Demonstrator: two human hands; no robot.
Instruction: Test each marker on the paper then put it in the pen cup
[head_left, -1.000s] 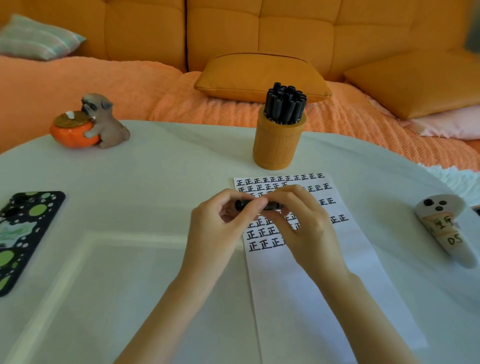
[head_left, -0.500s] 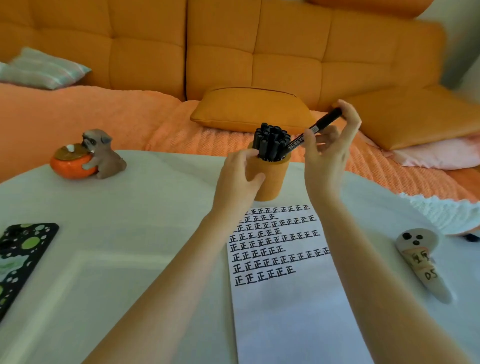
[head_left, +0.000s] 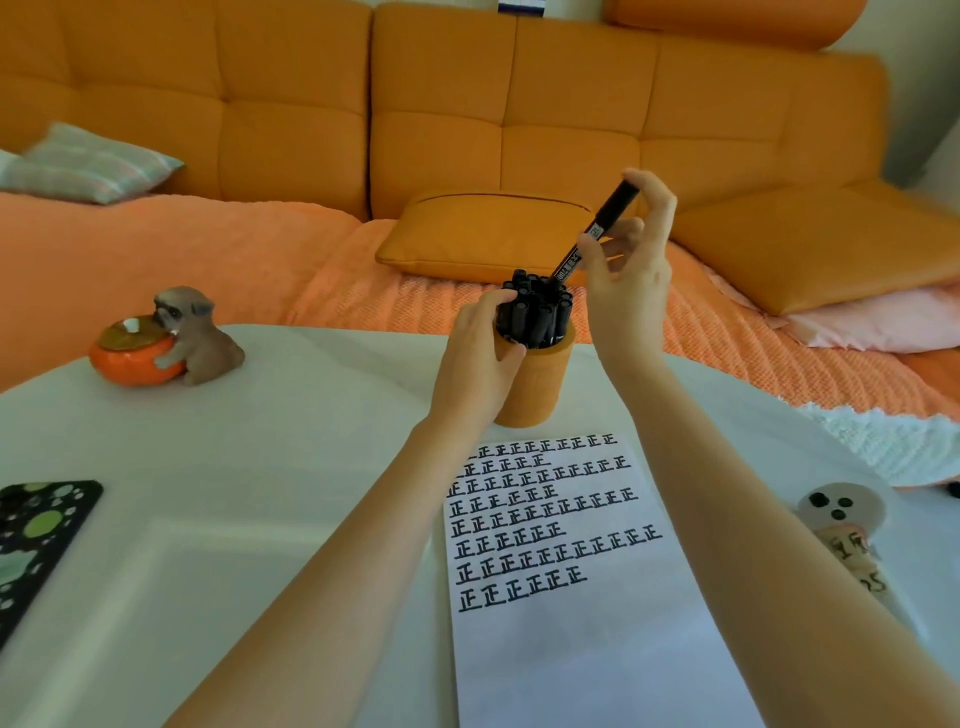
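A: Quick, hands?
B: L hand (head_left: 480, 348) wrapped round the pen cup (head_left: 540, 384), fingers curled at the rim, thumb on the near side. R hand (head_left: 631, 275) pinches one marker (head_left: 597, 231) btw thumb & fingertips, other fingers loosely spread.
A: Marker where exactly?
B: Above the cup, tilted, top end up & to the right. Bottom end sits down among the caps of the black markers (head_left: 535, 317) packed in the cup. Can't tell if it's gone in past the caps.
A: Cup?
B: Orange, upright on the white desk (head_left: 260, 467), just beyond the far edge of the paper (head_left: 561, 649). Paper's top part has rows of black marks, lower part blank. R forearm crosses its right edge.
A: Anything else?
B: Dog figurine (head_left: 192, 332) hugging an orange bowl, far left. Dark spotted phone case (head_left: 36, 540) at the left edge, white ghost-ish thing (head_left: 836, 514) at right. Orange sofa (head_left: 467, 130) behind.
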